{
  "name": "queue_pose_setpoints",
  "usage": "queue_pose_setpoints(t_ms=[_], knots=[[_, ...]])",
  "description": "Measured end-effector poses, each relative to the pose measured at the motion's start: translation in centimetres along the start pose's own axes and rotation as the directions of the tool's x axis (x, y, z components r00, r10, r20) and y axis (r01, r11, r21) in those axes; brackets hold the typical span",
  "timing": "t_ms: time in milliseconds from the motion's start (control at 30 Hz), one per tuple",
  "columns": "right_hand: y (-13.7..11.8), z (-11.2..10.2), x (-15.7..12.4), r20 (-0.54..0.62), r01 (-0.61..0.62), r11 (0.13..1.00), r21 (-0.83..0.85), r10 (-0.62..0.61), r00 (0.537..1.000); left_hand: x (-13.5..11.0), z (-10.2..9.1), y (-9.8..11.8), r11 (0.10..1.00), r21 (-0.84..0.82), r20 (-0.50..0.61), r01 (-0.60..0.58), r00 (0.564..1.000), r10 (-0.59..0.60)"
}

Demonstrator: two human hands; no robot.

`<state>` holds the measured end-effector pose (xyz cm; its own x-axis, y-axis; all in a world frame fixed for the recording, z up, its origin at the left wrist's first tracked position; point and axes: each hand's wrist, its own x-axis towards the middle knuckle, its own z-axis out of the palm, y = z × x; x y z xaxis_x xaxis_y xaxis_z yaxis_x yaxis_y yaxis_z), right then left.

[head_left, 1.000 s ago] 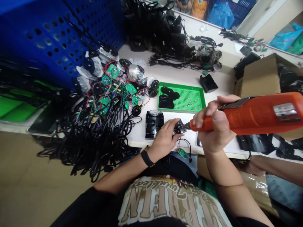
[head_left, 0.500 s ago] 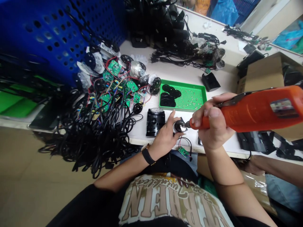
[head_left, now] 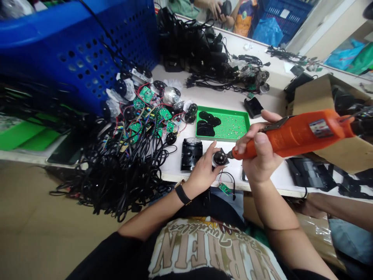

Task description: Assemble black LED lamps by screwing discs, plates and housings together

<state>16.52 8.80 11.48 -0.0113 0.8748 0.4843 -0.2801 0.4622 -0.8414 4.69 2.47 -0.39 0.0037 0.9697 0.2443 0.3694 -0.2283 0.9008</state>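
My right hand [head_left: 260, 155] is wrapped round an orange electric screwdriver [head_left: 297, 134]. Its bit points left and meets the edge of a round black disc on a small motor [head_left: 220, 158]. Thumb and fingers of my left hand [head_left: 205, 165] grip that motor from the left, at the table's front edge. Wires run down from it to a small green circuit board [head_left: 225, 189]. Just left of the motor sits an open black housing [head_left: 191, 154]. Behind my hands lies a green perforated tray [head_left: 223, 136] holding black discs and tiny screws.
A heap of motors, circuit boards and black cables [head_left: 140, 155] spills over the table edge at left. Behind it stands a blue perforated crate [head_left: 96, 54]. A cardboard box [head_left: 313, 95] is at right, and another person's arm [head_left: 335, 208] reaches in at lower right.
The view has shifted slightly, bringing co-workers' hands into sight at the top. The screwdriver is tilted a little differently; both hands keep their grips, and the disc's face shows more fully.
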Motion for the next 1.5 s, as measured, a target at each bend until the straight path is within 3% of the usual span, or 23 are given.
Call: queue_pose_setpoints(t_ms=[333,567,767,867,1000,1067,1133,1200,1267,1333,1500], knots=[[0.0,0.1,0.1,-0.026,-0.017,0.999,0.037,0.018,0.999,0.6,-0.7,0.8,0.989,0.141,-0.070,-0.036,0.996,0.046],[0.1,0.7,1.2,-0.081,0.076,0.997,0.013,-0.075,0.994,2.3,-2.3,2.1,0.952,0.251,-0.077,-0.173,0.977,0.198],[2.5,0.8,4.3,-0.204,0.220,0.971,-0.094,-0.235,0.950,6.8,-4.3,1.4,0.892,0.451,-0.153,-0.026,0.983,0.106],[3.1,0.2,4.8,-0.215,0.178,0.981,-0.075,-0.190,0.958,8.9,-4.6,0.3,0.851,0.522,-0.157,0.064,0.987,0.022],[2.4,-1.2,3.5,-0.082,0.091,0.994,0.060,-0.086,0.993,9.1,-4.8,-0.7,0.845,0.527,-0.150,0.090,0.989,-0.011],[1.8,-1.9,2.4,-0.014,0.053,0.995,0.089,-0.052,0.999,7.8,-5.3,-0.6,0.853,0.522,-0.095,0.012,0.994,0.044],[1.1,-2.4,1.4,0.004,0.017,0.996,0.088,-0.017,1.000,6.0,-6.1,-0.2,0.859,0.490,0.062,-0.147,0.989,0.134],[0.6,-2.6,0.7,-0.021,-0.007,0.996,0.087,0.008,1.000,4.5,-6.7,0.4,0.869,0.411,0.288,-0.274,0.944,0.162],[0.3,-2.7,0.1,-0.059,-0.013,0.996,0.089,0.018,0.998,3.5,-7.0,0.9,0.890,0.346,0.451,-0.298,0.884,0.120],[0.2,-2.6,-0.4,-0.064,-0.019,0.995,0.100,0.026,0.998,3.2,-6.8,1.2,0.902,0.338,0.504,-0.268,0.861,0.067],[0.2,-2.6,-1.4,-0.026,-0.031,0.991,0.131,0.034,0.999,3.5,-5.8,1.0,0.908,0.357,0.456,-0.220,0.889,0.037]])
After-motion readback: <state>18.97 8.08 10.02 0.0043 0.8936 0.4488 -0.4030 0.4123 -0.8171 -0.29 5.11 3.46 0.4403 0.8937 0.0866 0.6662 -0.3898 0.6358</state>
